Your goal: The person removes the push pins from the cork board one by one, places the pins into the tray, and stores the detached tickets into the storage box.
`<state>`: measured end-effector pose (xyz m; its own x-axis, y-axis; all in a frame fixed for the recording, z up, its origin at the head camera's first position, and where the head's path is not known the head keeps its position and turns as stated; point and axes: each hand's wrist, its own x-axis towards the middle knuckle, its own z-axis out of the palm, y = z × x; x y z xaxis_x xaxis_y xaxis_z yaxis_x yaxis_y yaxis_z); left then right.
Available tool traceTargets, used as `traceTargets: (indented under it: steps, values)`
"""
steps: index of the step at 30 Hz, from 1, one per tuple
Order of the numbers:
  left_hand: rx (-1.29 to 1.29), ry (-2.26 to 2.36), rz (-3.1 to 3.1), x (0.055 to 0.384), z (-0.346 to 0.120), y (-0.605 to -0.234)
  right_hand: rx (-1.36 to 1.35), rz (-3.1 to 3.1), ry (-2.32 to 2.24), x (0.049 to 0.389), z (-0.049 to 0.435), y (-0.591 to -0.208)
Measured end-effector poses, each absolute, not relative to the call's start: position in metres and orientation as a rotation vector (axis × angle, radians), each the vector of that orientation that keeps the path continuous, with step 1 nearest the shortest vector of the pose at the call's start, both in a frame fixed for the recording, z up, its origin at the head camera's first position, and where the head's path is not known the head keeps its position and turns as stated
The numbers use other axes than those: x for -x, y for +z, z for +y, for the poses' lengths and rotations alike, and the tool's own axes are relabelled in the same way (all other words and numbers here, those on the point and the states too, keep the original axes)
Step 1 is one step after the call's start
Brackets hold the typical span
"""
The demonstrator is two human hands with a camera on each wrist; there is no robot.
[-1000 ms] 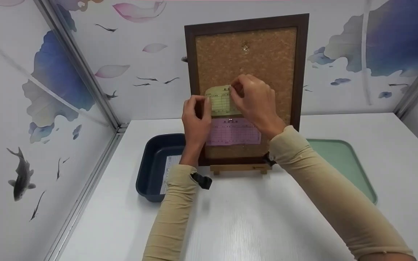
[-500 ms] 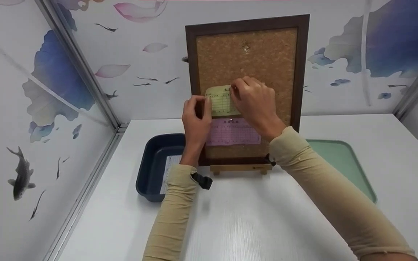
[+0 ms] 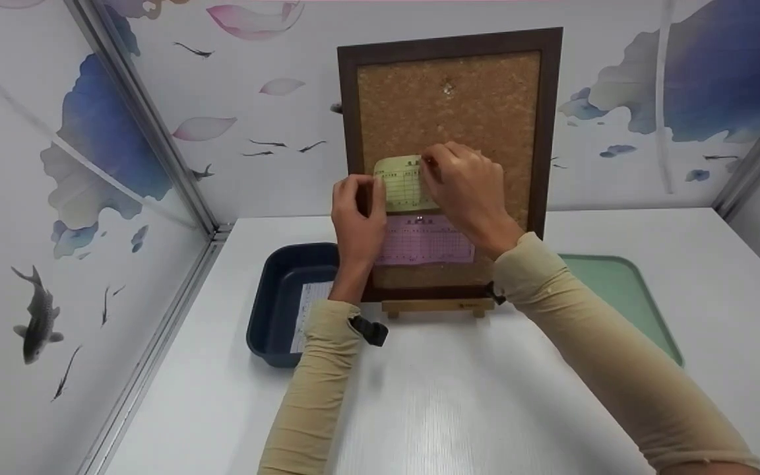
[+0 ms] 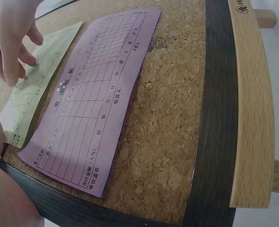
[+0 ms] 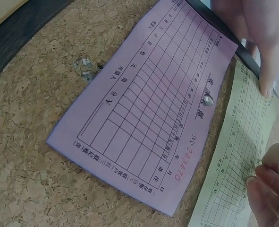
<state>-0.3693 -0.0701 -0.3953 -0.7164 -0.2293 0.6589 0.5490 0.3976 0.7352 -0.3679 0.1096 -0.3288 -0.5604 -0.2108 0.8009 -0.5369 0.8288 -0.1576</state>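
Note:
A yellow-green receipt slip [image 3: 401, 188] lies against the framed corkboard [image 3: 446, 122], just above a pink receipt slip [image 3: 426, 245]. My left hand [image 3: 358, 221] pinches the yellow-green slip's left edge between thumb and fingers. At the slip's upper middle, my right hand [image 3: 469, 191] has thumb and fingertips pinched together over the paper; the small thing between them is mostly hidden. The right wrist view shows those fingers [image 5: 271, 177] right on the printed grid. A shiny round-headed pin [image 5: 208, 100] fixes the pink slip at its top middle.
The board leans on a small wooden easel [image 3: 439, 305] on the white table [image 3: 446, 396]. To the left stands a navy tray [image 3: 260, 316] with a printed white slip [image 3: 309, 313] in it. A pale green tray [image 3: 617, 290] lies to the right, partly behind the right sleeve.
My right hand has sunk slightly and shifted a touch to the right, staying at the yellow-green slip. My left hand has kept its pinch on the edge.

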Motion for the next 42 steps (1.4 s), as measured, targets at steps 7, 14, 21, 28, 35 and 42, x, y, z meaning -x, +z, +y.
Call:
traceTargets:
  steps: [7,14,21,28,35,42]
  values:
    - [0.266,-1.399,-1.933,0.371,-0.070,-0.398,-0.571,-2.110,0.503,0.368,0.111,-0.332]
    - [0.256,-1.416,-1.913,0.371,-0.070,-0.398,-0.584,-2.103,0.528,0.367,0.115,-0.332]
    - [0.225,-1.399,-1.895,0.368,-0.070,-0.396,-0.584,-2.121,0.535,0.364,0.120,-0.330]
    - [0.235,-1.370,-1.880,0.367,-0.070,-0.395,-0.603,-2.124,0.519,0.364,0.125,-0.329]
    - [0.228,-1.376,-1.878,0.366,-0.071,-0.397,-0.617,-2.141,0.534,0.363,0.127,-0.329]
    - [0.232,-1.389,-1.869,0.364,-0.072,-0.398,-0.614,-2.134,0.542,0.363,0.133,-0.330]
